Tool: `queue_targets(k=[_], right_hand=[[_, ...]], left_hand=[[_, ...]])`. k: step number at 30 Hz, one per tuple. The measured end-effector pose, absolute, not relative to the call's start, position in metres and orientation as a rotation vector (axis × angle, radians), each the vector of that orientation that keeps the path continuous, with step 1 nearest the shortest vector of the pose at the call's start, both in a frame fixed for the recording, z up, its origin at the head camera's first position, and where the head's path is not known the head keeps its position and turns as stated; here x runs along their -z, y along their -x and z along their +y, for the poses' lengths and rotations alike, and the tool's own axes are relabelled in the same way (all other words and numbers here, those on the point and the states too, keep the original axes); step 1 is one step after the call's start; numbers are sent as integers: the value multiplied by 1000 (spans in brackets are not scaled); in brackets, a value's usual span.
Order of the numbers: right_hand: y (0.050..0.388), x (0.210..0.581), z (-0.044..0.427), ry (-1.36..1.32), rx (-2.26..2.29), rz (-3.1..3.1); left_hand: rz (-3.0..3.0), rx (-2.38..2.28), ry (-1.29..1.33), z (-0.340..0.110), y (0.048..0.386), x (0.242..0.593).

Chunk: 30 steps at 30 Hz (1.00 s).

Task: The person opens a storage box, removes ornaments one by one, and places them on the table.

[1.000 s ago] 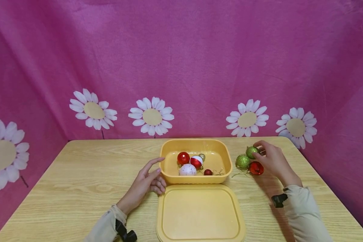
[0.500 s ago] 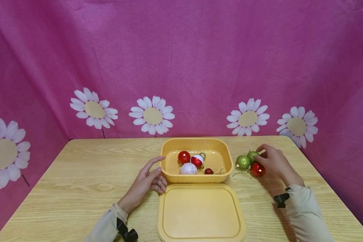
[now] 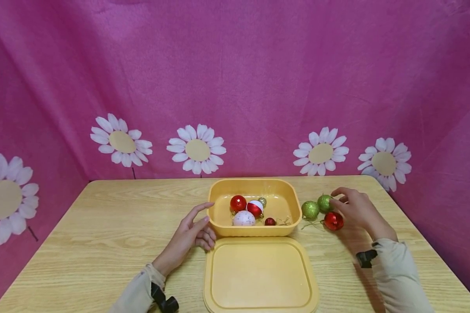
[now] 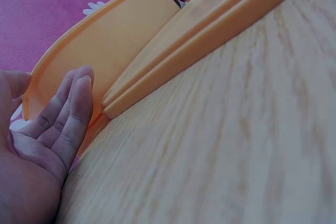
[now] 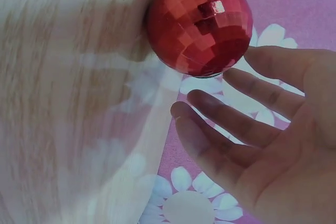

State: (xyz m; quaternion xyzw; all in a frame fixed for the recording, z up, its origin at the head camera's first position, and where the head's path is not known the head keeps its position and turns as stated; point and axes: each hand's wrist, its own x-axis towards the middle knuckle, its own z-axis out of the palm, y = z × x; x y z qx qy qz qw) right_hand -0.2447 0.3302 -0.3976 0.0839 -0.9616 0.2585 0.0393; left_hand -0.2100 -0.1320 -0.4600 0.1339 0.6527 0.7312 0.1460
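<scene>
Glittery green balls [image 3: 310, 210], a mirror-faceted red ball [image 3: 334, 221], a yellow rectangular plastic box [image 3: 254, 231], magenta cloth [image 3: 235, 78] patterned with white daisies [image 3: 197, 150].

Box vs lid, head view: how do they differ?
Depth: the box is deep with raised walls; the lid is low and nearly flat.
Contents: the box has several balls in it; the lid has none on it.
Position: the box sits farther back; the lid lies in front of it, nearer the camera.
Shared: both are yellow, have rounded corners and rest on the wooden table.
</scene>
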Motion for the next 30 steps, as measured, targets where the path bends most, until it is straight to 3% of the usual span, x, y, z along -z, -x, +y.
queue_targets(k=[12, 30], right_hand=[[242, 389, 324, -311, -749, -2859], [230, 359, 279, -412, -699, -2789]], left_hand=[[1883, -2100, -390, -132, 210, 461], [1887, -2101, -393, -132, 210, 460]])
